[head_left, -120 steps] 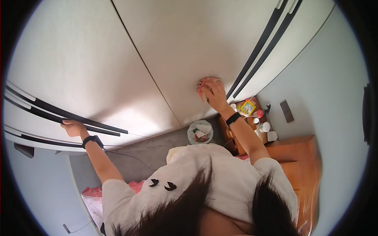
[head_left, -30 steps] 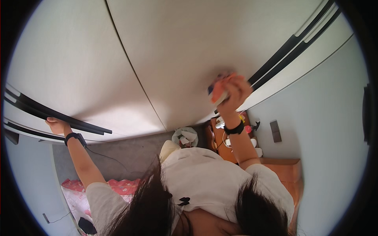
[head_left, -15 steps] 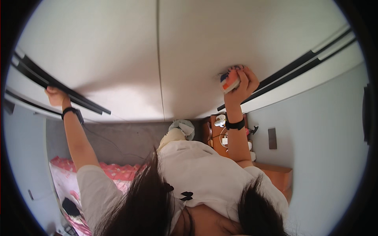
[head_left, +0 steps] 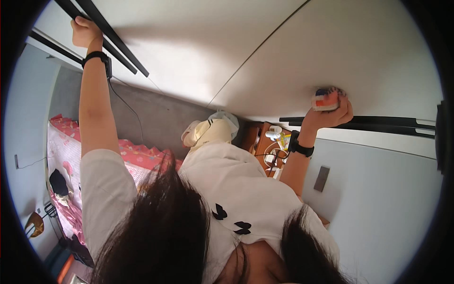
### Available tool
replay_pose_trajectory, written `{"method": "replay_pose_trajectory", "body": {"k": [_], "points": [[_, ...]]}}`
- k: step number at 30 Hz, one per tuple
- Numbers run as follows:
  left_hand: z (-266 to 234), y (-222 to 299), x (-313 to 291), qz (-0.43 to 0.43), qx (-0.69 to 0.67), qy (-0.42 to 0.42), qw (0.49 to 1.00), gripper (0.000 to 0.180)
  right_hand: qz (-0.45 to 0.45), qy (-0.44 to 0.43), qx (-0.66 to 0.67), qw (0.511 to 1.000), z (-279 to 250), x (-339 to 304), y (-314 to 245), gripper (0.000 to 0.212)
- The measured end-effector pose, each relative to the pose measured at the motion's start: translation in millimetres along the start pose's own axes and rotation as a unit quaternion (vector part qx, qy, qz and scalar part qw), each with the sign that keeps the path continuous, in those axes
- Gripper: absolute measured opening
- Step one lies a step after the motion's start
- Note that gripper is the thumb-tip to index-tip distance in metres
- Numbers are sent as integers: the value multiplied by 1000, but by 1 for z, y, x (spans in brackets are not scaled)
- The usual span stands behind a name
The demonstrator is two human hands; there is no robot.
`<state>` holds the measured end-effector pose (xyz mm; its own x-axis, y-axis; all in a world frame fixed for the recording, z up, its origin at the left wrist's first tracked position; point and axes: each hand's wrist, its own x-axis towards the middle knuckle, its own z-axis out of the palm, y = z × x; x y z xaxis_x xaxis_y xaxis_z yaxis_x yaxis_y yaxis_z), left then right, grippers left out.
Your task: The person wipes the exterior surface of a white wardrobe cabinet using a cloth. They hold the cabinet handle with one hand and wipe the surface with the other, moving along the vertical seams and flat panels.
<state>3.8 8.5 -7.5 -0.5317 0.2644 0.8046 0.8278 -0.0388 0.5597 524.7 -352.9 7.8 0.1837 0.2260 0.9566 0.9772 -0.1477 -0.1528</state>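
Note:
My right hand (head_left: 332, 115) is raised and shut on an orange, white and blue sponge (head_left: 325, 100), pressing it flat against a white cupboard door (head_left: 340, 42). The sponge sits just above a pair of long black bar handles (head_left: 378, 122). My left hand (head_left: 84, 31) is stretched up at the far left, closed around another long black bar handle (head_left: 118, 47) of the same cupboard front. Both wrists wear a black band. My white shirt and dark hair fill the lower middle of the view.
Below me lies grey floor (head_left: 151, 113) with my feet in pale slippers (head_left: 208, 131). A bed with a pink cover (head_left: 64, 151) is at the left. A wooden bedside table (head_left: 263, 138) holds small bottles and cables. A grey wall switch (head_left: 323, 178) is on the pale blue wall.
My right hand has slid the sponge along the white door toward the black handles. My left hand has stayed on its handle while the view turned.

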Motion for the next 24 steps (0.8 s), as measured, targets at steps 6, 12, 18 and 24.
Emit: {"method": "replay_pose_trajectory", "body": {"k": [6,12,18,24], "points": [[-3,3,-2,1,8,-14,1000,45,-3,-35,13,999,2,-37,5,28],[-2,0,-1,9,18,-13,1000,49,-8,-93,4,996,-17,-42,6,29],[-2,2,-2,-5,8,-12,1000,52,-124,111,-45,985,-29,57,-5,32],[-4,3,-3,2,2,-20,1000,54,-119,100,-21,988,-1,88,11,34]]}}
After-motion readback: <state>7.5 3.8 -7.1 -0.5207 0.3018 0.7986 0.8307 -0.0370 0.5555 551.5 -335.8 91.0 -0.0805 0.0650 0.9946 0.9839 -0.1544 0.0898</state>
